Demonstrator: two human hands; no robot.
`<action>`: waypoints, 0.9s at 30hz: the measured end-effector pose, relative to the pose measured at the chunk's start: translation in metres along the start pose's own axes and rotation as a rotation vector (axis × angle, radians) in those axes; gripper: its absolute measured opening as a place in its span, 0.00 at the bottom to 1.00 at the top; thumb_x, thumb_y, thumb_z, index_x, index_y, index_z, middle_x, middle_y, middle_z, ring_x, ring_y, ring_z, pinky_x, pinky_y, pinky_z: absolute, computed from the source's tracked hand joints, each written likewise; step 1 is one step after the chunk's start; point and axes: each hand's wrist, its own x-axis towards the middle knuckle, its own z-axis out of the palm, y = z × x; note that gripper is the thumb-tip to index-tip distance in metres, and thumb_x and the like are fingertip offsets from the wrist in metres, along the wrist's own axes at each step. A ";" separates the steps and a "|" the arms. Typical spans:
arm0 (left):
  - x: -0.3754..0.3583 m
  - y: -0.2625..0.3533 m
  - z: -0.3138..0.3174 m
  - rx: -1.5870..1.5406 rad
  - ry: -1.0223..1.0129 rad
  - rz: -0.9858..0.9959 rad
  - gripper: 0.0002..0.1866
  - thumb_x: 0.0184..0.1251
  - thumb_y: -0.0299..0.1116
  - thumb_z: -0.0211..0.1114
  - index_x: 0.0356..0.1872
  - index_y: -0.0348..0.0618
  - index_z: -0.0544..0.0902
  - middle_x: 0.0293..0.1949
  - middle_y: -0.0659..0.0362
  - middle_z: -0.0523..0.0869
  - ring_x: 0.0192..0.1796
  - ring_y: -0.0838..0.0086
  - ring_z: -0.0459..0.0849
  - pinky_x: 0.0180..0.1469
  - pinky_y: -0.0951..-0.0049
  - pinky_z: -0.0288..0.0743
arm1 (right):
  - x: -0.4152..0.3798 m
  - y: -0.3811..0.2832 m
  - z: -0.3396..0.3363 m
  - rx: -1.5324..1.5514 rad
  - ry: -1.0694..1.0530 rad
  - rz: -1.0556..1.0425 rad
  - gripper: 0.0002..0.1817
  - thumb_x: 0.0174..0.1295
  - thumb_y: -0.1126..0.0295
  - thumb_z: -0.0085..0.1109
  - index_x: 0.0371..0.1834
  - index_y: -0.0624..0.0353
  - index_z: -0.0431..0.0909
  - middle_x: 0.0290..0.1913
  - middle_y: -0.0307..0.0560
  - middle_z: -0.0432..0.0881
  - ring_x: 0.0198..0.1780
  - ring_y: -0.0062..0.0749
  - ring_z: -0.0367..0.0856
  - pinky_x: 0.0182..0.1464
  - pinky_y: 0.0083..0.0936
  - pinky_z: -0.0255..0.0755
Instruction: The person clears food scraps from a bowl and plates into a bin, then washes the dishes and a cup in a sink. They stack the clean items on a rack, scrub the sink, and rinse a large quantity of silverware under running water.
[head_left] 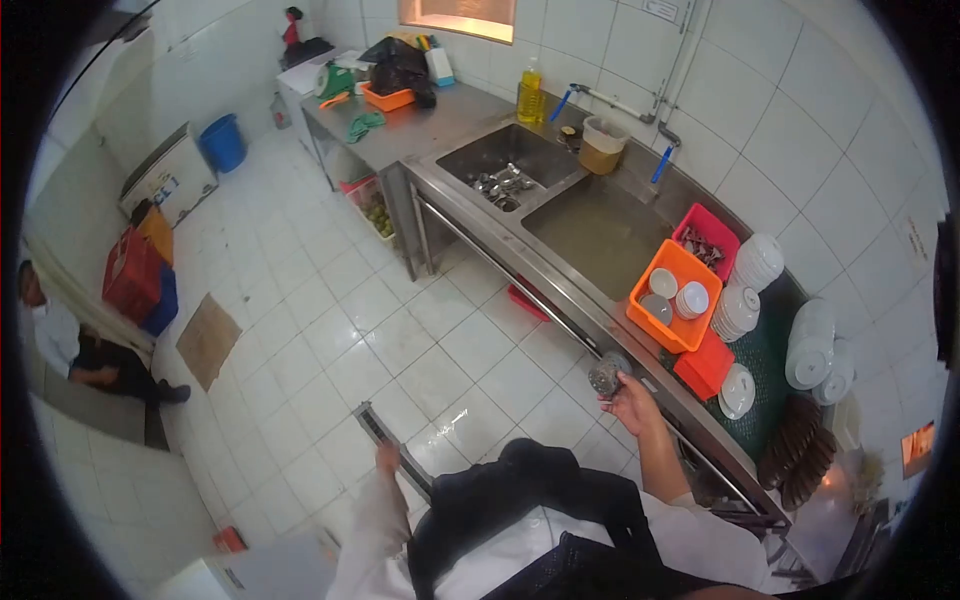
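My right hand [632,405] is closed on a grey, mottled scouring pad [606,374] beside the front edge of the steel sink counter [570,290]. My left hand [387,457] hangs low on the other side of my body and is blurred, so its fingers cannot be made out. Below it in the view runs a narrow dark floor drain [372,420]. Nearest to my right hand on the counter are a red-orange container [706,366], a white plate [737,391] and an orange basket [641,322] with several small white bowls [692,298].
Cloudy water fills the right basin [585,235]; cutlery [505,183] lies in the left one. Stacked white dishes [810,340] and dark brown ribbed items [797,450] stand at right. Another person [85,345] is at far left. A flat brown sheet [209,341] lies on the floor.
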 end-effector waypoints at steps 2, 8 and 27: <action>0.095 0.073 -0.085 0.077 -0.065 0.179 0.14 0.66 0.40 0.53 0.37 0.38 0.79 0.42 0.45 0.82 0.47 0.47 0.80 0.47 0.52 0.74 | 0.012 -0.003 -0.002 -0.004 0.152 -0.041 0.22 0.63 0.51 0.55 0.53 0.54 0.71 0.44 0.45 0.80 0.43 0.33 0.77 0.44 0.32 0.71; 0.268 0.201 -0.151 -0.458 0.065 0.161 0.18 0.65 0.43 0.60 0.44 0.37 0.79 0.42 0.43 0.84 0.47 0.50 0.82 0.49 0.60 0.75 | 0.089 -0.031 0.002 0.048 0.320 -0.106 0.24 0.65 0.47 0.50 0.54 0.53 0.71 0.43 0.45 0.80 0.37 0.35 0.79 0.39 0.32 0.72; 0.328 0.004 -0.126 0.269 -0.374 0.262 0.07 0.58 0.32 0.55 0.29 0.39 0.78 0.32 0.48 0.81 0.40 0.53 0.79 0.41 0.58 0.74 | 0.454 -0.172 0.187 -1.630 0.488 -0.503 0.24 0.57 0.58 0.62 0.50 0.65 0.76 0.49 0.61 0.77 0.49 0.52 0.77 0.52 0.39 0.71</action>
